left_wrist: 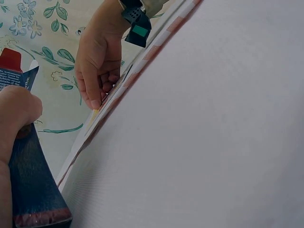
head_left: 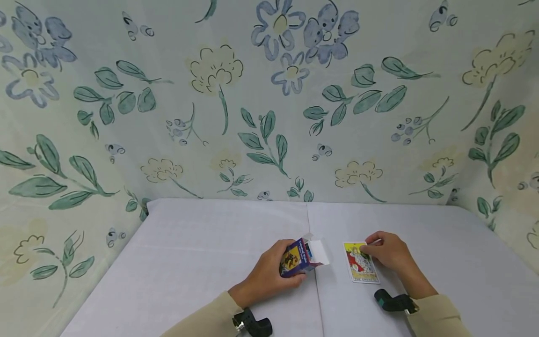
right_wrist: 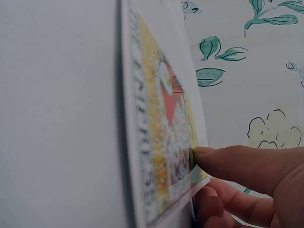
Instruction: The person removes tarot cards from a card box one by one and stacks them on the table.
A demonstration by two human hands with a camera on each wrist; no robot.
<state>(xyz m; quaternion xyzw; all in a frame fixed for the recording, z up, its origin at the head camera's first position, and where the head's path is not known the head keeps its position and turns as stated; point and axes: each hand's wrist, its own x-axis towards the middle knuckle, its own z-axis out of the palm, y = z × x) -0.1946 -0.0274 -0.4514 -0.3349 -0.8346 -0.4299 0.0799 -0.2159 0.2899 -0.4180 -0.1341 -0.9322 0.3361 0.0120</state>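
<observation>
My left hand [head_left: 267, 272] grips a dark blue and yellow tarot card box [head_left: 294, 258], tilted, its white end flap [head_left: 318, 252] folded out toward the right. Something shows just inside the box's mouth. To the right, a tarot card [head_left: 361, 266] with a red and yellow picture lies face up by the tablecloth; "THE EMPRESS" reads along its edge in the right wrist view. My right hand [head_left: 391, 254] pinches the card's upper right part, thumb [right_wrist: 232, 161] on the face and fingers curled under the edge.
A white cloth [head_left: 202, 248] covers the table, with a crease running front to back near the middle. Behind and at the sides hangs a floral curtain [head_left: 269, 121]. Black cameras sit on both wrists, the right one [head_left: 393, 302] close to the card.
</observation>
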